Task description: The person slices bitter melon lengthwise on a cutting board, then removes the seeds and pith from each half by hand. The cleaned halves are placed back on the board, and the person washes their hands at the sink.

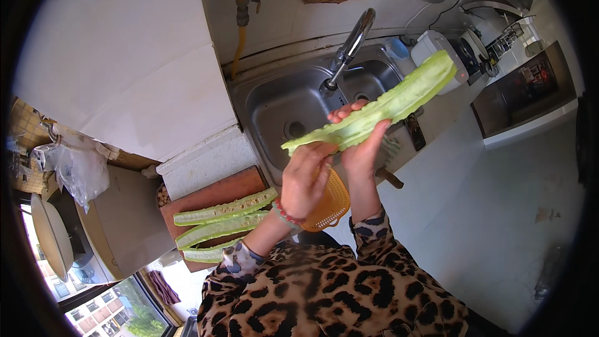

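Observation:
A long, pale-green bitter melon half [398,98] is held up at a slant over the sink's front edge, its hollowed inside towards me. My right hand [362,147] grips it around the middle, thumb on the near side and fingertips showing beyond the far edge. With curled fingers, my left hand [306,175], a beaded bracelet at its wrist, closes on the lower left end; its fingertips are partly hidden. On a reddish-brown cutting board [210,189] to the left lie three more halves. The topmost half [224,207] has seeds in its hollow.
Beneath my hands is a yellow plastic basket [332,201]. A double steel sink [269,103] with a chrome faucet [358,32] lies ahead. A knife-like wooden handle [389,178] juts over the counter edge, near a dark phone [414,132]. A white cabinet [126,56] stands left.

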`<state>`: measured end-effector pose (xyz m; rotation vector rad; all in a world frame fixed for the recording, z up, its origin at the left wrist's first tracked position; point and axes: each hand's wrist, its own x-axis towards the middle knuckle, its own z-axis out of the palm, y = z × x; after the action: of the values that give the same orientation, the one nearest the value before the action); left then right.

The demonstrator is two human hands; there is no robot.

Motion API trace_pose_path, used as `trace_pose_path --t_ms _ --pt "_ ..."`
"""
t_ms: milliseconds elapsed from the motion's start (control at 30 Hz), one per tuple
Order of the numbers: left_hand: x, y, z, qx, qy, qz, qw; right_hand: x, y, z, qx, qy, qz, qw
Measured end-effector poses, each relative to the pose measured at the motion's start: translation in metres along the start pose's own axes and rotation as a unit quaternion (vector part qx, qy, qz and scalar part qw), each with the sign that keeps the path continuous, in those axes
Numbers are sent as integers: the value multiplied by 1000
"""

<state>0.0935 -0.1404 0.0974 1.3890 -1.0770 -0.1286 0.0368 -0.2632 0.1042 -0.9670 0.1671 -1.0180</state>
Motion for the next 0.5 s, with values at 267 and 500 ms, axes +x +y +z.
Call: trace_pose_path --t_ms 267,500 --pt "24 -2 32 57 -10 0 998 -5 23 -20 0 11 54 998" --pt "37 20 53 104 9 3 994 0 9 -33 -24 -61 13 998"
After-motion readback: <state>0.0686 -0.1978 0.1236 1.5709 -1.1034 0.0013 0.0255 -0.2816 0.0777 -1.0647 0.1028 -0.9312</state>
